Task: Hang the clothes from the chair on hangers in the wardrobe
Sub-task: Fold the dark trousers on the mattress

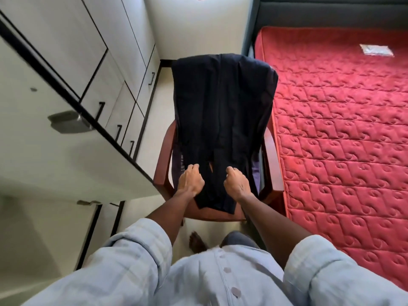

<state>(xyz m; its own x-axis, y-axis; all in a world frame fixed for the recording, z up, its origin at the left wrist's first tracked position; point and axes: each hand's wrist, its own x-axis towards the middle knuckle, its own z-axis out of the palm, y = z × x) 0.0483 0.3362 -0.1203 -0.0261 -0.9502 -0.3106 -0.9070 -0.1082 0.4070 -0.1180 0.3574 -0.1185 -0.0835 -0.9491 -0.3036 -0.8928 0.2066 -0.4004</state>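
Pale floor shows in a thin strip between the wardrobe and the chair, and that is all the walking room I see. My left hand has its fingers curled into the dark clothes, pinching the cloth near the front of the seat. My right hand does the same just beside it, with a small gap of cloth between the two. The dark clothes lie over the chair from its top edge down to the seat's front edge. A bit of purple cloth peeks out under them on the right. The wardrobe stands close on the left, with one door swung open, its edge near the chair arm. A red mattress sits right against the chair's other side.
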